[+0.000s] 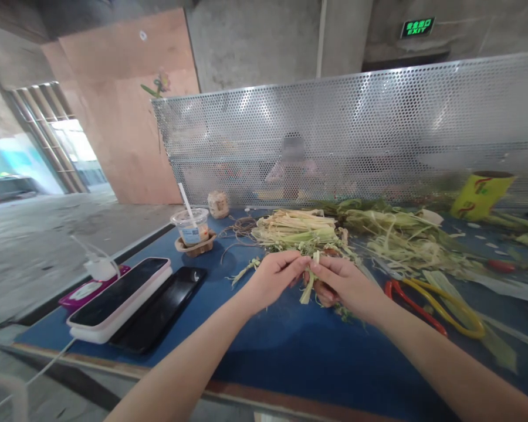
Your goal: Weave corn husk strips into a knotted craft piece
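Note:
My left hand (276,275) and my right hand (348,282) meet over the near middle of the blue table. Both are closed, thumbs and fingertips pinching a pale green husk strip (307,292) whose loose end hangs between them. The fingers hide part of the strip. Just behind my hands lies a bundle of pale yellow-green husk strips (297,225), with small green plant sprigs (246,269) about it. Scissors (444,305) with red and yellow handles rest by my right forearm, their blades partly hidden among the husks.
Loose husks (391,240) spread across the back right, near a yellow roll (483,193). On the left are a lidded drink cup (191,228) with a straw, a white-pink phone (118,299) and a black phone (167,305). A perforated metal panel (356,135) borders the back.

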Demonstrator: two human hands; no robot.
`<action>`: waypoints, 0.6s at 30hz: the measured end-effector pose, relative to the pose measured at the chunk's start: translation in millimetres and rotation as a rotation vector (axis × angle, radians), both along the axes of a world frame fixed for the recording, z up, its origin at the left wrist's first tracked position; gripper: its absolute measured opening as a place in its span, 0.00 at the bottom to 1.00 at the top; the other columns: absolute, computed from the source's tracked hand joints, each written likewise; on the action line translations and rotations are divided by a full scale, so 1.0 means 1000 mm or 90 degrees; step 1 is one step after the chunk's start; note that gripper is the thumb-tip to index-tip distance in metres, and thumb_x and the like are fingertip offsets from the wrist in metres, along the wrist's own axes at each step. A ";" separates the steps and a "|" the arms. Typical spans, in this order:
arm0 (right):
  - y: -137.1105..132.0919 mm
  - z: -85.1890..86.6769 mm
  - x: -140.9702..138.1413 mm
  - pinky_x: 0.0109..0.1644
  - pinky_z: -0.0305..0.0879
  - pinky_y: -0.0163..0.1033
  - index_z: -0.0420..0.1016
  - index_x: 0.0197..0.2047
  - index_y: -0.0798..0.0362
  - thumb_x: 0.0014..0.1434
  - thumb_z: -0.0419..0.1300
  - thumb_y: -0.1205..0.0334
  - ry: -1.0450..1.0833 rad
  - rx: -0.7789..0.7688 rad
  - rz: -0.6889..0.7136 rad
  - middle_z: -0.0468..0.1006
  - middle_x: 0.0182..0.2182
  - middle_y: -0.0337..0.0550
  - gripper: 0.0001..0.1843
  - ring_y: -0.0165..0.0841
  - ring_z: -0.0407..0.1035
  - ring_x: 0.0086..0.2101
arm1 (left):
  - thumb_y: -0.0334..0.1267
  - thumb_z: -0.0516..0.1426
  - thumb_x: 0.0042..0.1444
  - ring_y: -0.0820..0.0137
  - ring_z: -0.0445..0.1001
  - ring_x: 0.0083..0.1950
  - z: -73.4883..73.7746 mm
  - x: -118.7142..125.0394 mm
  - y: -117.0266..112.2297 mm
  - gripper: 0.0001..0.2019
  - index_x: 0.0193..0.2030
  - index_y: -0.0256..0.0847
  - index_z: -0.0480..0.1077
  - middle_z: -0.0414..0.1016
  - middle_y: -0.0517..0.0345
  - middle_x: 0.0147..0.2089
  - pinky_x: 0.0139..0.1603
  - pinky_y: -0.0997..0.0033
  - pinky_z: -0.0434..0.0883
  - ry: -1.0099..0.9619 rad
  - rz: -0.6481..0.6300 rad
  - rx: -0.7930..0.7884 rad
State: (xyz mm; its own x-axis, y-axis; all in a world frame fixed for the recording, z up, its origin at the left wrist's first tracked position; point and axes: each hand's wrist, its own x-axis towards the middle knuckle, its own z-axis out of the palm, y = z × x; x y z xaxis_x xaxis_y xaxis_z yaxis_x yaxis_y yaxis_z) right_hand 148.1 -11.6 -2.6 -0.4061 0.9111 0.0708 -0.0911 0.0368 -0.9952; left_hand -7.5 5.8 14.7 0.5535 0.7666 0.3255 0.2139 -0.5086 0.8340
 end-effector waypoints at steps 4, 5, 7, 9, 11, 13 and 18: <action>0.000 0.001 0.002 0.19 0.45 0.30 0.62 0.23 0.55 0.51 0.57 0.50 -0.031 0.036 0.004 0.55 0.10 0.27 0.17 0.20 0.47 0.13 | 0.44 0.47 0.56 0.79 0.54 0.20 -0.006 0.002 0.002 0.19 0.18 0.37 0.57 0.56 0.66 0.16 0.25 0.77 0.56 -0.103 -0.030 -0.101; -0.001 0.001 0.002 0.19 0.46 0.30 0.62 0.23 0.55 0.51 0.56 0.50 -0.040 0.046 0.000 0.55 0.10 0.28 0.17 0.20 0.47 0.14 | 0.44 0.48 0.56 0.79 0.54 0.20 -0.007 0.004 0.001 0.19 0.17 0.37 0.56 0.55 0.66 0.16 0.25 0.77 0.56 -0.137 -0.033 -0.126; -0.001 0.002 0.002 0.19 0.46 0.30 0.64 0.23 0.56 0.52 0.55 0.50 -0.057 0.066 -0.011 0.55 0.10 0.28 0.17 0.20 0.48 0.14 | 0.44 0.48 0.56 0.79 0.54 0.20 -0.009 0.008 0.000 0.20 0.16 0.37 0.54 0.54 0.66 0.15 0.25 0.76 0.57 -0.199 -0.037 -0.183; -0.002 0.001 0.002 0.19 0.46 0.30 0.64 0.23 0.56 0.53 0.54 0.50 -0.069 0.077 -0.021 0.56 0.10 0.28 0.17 0.20 0.48 0.14 | 0.45 0.47 0.56 0.79 0.53 0.19 -0.009 0.011 -0.001 0.20 0.17 0.38 0.52 0.51 0.67 0.14 0.25 0.76 0.57 -0.227 -0.037 -0.227; -0.002 0.000 0.001 0.19 0.46 0.30 0.64 0.23 0.56 0.53 0.54 0.51 -0.076 0.074 -0.009 0.57 0.10 0.29 0.17 0.20 0.48 0.14 | 0.45 0.45 0.57 0.79 0.55 0.20 -0.004 0.008 -0.002 0.20 0.17 0.39 0.52 0.52 0.67 0.15 0.26 0.75 0.59 -0.167 -0.038 -0.208; 0.000 -0.003 0.002 0.18 0.45 0.30 0.65 0.25 0.56 0.54 0.53 0.49 -0.076 0.056 0.009 0.57 0.10 0.29 0.17 0.20 0.47 0.13 | 0.46 0.44 0.57 0.76 0.60 0.23 0.003 -0.005 -0.002 0.19 0.19 0.38 0.57 0.59 0.63 0.18 0.31 0.74 0.62 -0.016 -0.027 -0.106; 0.009 -0.006 0.010 0.18 0.44 0.31 0.67 0.29 0.56 0.54 0.52 0.46 -0.034 0.019 -0.052 0.57 0.11 0.30 0.19 0.20 0.45 0.13 | 0.47 0.48 0.53 0.58 0.63 0.50 0.005 -0.087 -0.006 0.15 0.42 0.41 0.64 0.70 0.50 0.44 0.51 0.54 0.57 0.424 0.385 0.271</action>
State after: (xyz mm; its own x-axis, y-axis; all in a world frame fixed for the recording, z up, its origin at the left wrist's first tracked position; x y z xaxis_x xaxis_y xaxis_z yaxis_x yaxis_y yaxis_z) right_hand 158.0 -2.6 -9.0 -0.3348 0.9391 0.0778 -0.0330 0.0709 -0.9969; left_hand -95.0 -0.3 19.9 0.2776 0.8718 0.4036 0.8941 -0.3882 0.2235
